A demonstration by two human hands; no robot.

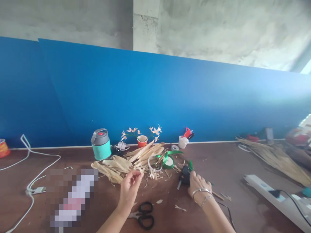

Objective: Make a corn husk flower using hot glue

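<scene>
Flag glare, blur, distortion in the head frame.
Head view: blown-out glare at top right above the blue backdrop board; right edge soft, dried straw bundle smeared; a pixelated block masks the brown table lower left; backdrop line tilts; left hand and right hand, gripping the black tool, sharp.

Pixelated patch (71,197), near left: contents blotted out.
Black tool (184,173): rear part under the right hand (198,185), grip unseen.
Left hand (130,189): whatever its fingertips pinch is too small to tell.
Orange tub (3,148): cut by the left edge.
Power strip (264,189): runs off the lower right corner.
Far-right clutter (300,136): blurred, unidentifiable.
</scene>
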